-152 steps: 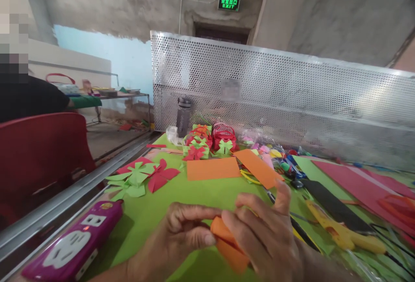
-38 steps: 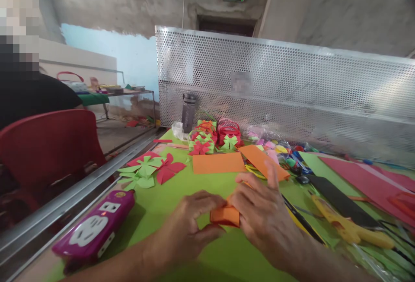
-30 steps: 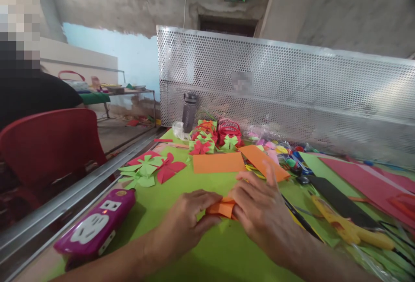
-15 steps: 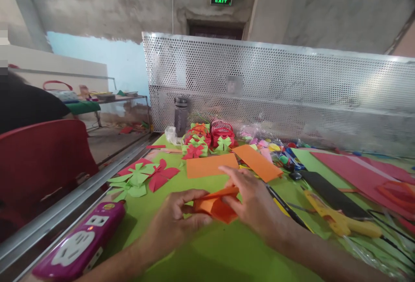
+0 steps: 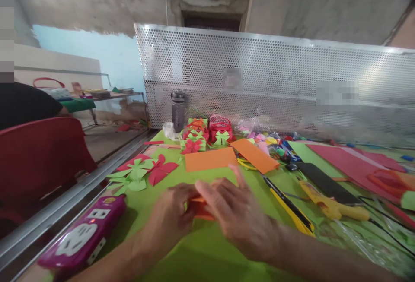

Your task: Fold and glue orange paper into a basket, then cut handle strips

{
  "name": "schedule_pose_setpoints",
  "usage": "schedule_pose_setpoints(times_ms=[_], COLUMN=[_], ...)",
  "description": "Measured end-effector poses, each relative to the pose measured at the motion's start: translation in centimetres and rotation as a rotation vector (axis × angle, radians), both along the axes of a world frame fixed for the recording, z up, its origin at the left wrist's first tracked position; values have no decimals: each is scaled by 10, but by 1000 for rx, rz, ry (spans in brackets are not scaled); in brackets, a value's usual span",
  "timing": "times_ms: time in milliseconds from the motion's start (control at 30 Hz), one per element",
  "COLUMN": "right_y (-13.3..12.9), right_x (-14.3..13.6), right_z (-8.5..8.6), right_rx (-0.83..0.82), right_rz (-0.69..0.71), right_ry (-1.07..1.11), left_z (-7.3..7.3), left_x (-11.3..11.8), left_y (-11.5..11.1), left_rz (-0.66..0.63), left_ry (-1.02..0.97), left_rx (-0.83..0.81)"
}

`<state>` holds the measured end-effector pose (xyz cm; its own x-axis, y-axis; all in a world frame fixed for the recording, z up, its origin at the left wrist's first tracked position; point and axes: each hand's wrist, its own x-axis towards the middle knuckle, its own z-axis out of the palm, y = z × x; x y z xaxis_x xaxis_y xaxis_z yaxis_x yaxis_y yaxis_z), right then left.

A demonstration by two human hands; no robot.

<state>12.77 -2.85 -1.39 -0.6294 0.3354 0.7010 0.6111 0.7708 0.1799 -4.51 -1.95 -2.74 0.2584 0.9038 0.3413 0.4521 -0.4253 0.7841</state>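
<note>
Both hands meet over the green table cover [image 5: 207, 251] near the front. My left hand [image 5: 170, 215] pinches a folded orange paper [image 5: 198, 207] from the left. My right hand [image 5: 236, 217] lies over the paper from the right and hides most of it. Only a small orange wedge shows between the fingers. Both hands are blurred by motion.
Two flat orange sheets [image 5: 210, 159] lie behind the hands, with paper flowers [image 5: 136, 174] to the left and paper baskets [image 5: 207, 131] further back. A purple power strip [image 5: 81, 241] sits front left. A yellow knife [image 5: 288, 206], a glue gun [image 5: 330, 204] and red sheets [image 5: 353, 165] lie right. A perforated metal screen [image 5: 275, 83] closes the back.
The orange paper was held up partly unfolded half a second ago; now it is folded small and low, with my right hand closed over it.
</note>
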Motion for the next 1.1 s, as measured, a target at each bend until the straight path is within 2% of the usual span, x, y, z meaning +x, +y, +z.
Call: schedule_pose_setpoints(times_ms=[167,267,367,500,700,833,900,1000,1100], right_y=[17,34,47,48,37,34,34,34,33], right_x=[25,36,37,33,30,28,26,23,20], right_z=[21,22,15,13,23,23,22,18,16], right_rx=[-214,-421,-621,-812,-851,-872,-865,-827,-799], right_rz=[17,29,80,130,57,-80,-146,-198,-208], right_ry=[475,651,701,650,495,319,241,158,127], left_z=[4,5,3,-1,-4,-4,-4,-4,-7], left_x=[-12,-13,-13,-14,-12,-14,-17,-19,-18], left_y=[16,20,20,20,21,26,27,24,16], left_rz=[-36,-92,-163,-166,-117,-51,44,194,174], left_ry=[-315,-484,-580,-595,-539,-321,-155,60,197], left_rx=[-230,-284,-301,-303,-360,-356,-262,-13,219])
